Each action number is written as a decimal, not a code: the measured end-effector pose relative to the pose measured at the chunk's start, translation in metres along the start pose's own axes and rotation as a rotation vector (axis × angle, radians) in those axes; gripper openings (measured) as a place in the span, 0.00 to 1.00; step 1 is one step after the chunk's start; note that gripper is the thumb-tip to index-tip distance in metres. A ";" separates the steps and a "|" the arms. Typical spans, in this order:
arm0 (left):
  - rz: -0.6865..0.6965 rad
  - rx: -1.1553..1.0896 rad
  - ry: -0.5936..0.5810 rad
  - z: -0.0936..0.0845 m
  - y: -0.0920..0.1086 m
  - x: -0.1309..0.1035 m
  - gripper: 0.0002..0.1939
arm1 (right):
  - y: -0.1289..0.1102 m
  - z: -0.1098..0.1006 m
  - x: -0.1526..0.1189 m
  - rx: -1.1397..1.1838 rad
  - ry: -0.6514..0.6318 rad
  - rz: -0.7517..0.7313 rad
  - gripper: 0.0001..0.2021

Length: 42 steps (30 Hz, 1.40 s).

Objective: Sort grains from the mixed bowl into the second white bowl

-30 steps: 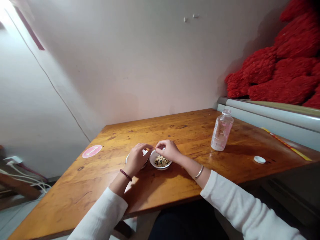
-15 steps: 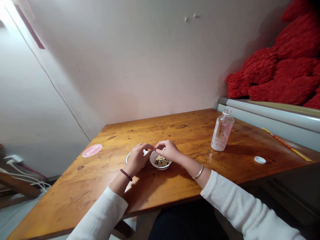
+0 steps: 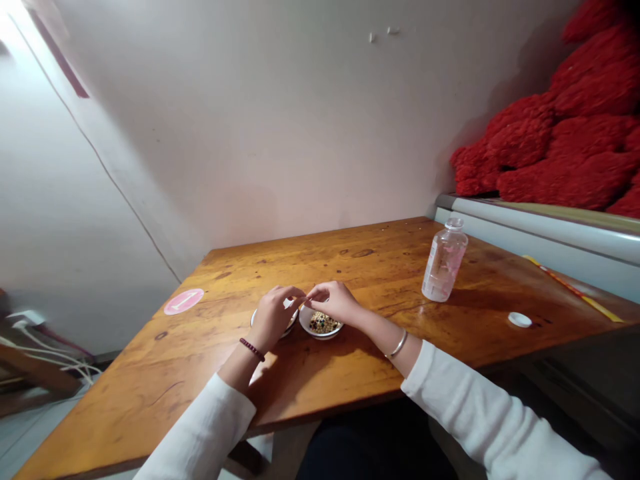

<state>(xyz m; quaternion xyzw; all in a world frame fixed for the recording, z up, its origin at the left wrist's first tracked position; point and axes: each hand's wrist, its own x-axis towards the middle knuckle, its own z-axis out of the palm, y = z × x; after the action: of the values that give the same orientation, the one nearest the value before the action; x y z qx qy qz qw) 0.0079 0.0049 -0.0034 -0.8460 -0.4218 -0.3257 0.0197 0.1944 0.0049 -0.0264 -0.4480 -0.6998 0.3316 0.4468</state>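
Bowl of beads (image 3: pixel 307 321): on the table (image 3: pixel 200 373), just right of a second bowl (image 3: pixel 294 322).

Left hand (image 3: pixel 271 318) over second bowl, thumb and finger pinched. Right hand (image 3: pixel 337 303) also pinched, over the beads' rim. Fingertips meet; possibly something tiny between, too small to tell. Bottle (image 3: pixel 444 263) upright, cap (image 3: pixel 520 320) off nearby.

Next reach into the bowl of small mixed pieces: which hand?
Right, probably. The right hand already overlaps the far rim of the mixed-piece bowl, while the left hand mostly covers the other bowl. Fingertips meet, so it's close.
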 end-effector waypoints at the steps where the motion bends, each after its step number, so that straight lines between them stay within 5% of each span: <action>1: 0.006 0.012 0.002 0.000 0.000 0.000 0.08 | 0.001 0.000 0.000 0.010 0.000 0.005 0.11; 18: 0.033 0.081 0.017 -0.003 0.004 -0.001 0.07 | 0.001 -0.001 0.000 -0.098 -0.056 -0.011 0.12; 31: -0.071 -0.039 -0.081 -0.002 0.005 0.000 0.10 | 0.007 0.003 -0.001 -0.059 -0.151 -0.060 0.10; 36: -0.195 0.152 -0.094 -0.007 0.012 -0.001 0.17 | 0.007 0.003 0.001 -0.040 -0.124 -0.025 0.08; 42: -0.370 0.383 -0.318 -0.006 0.003 -0.003 0.19 | 0.003 0.001 0.000 -0.066 -0.062 0.002 0.09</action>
<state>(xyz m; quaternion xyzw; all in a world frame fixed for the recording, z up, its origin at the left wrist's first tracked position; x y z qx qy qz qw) 0.0052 -0.0006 0.0008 -0.7760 -0.6202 -0.1020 0.0527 0.1948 0.0064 -0.0297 -0.4529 -0.7232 0.3225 0.4096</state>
